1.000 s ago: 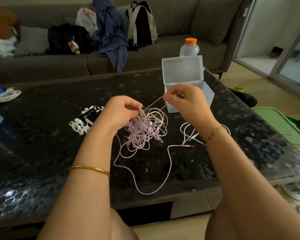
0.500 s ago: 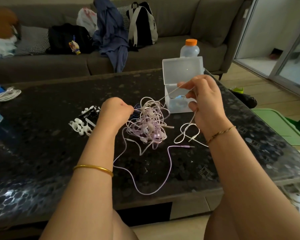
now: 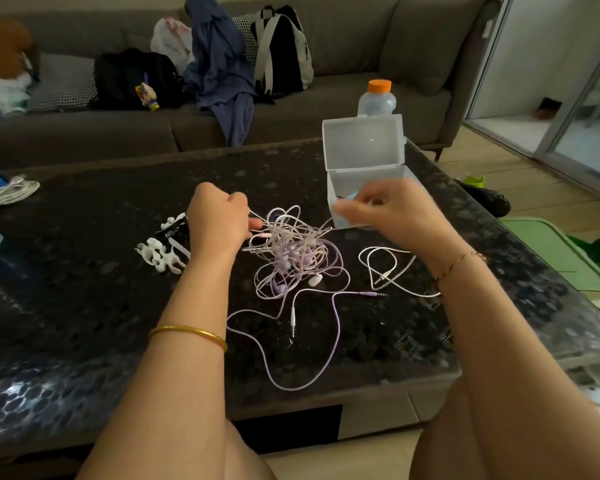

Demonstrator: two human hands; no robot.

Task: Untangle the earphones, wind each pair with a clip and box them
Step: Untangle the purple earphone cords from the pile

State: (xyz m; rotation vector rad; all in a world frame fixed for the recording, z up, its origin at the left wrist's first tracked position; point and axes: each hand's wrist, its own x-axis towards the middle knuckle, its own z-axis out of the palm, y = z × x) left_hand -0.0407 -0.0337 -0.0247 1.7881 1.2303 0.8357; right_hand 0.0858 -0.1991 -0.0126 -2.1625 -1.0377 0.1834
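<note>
The tangled earphones [image 3: 291, 258] are heaped on the bench [image 3: 84, 306] between both hands. A strand is pinched by the left hand [image 3: 219, 220]; the right hand [image 3: 392, 213] is blurred, its grasp unreadable. Light, limp cords are best taken near plugs or buds.

Dark speckled table [image 3: 84, 306]; earphone tangle [image 3: 291, 258]; clips [image 3: 160, 254]; open box [image 3: 368, 174]; coiled cable [image 3: 9, 192].

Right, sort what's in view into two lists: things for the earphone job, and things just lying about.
For the job:
- tangled pink and purple earphone cables
- loose white cable
- white and black plastic clips
- clear plastic box, lid open

Lying about:
- orange-capped bottle
- coiled white cord
- black-and-grey backpack
- blue garment
</note>
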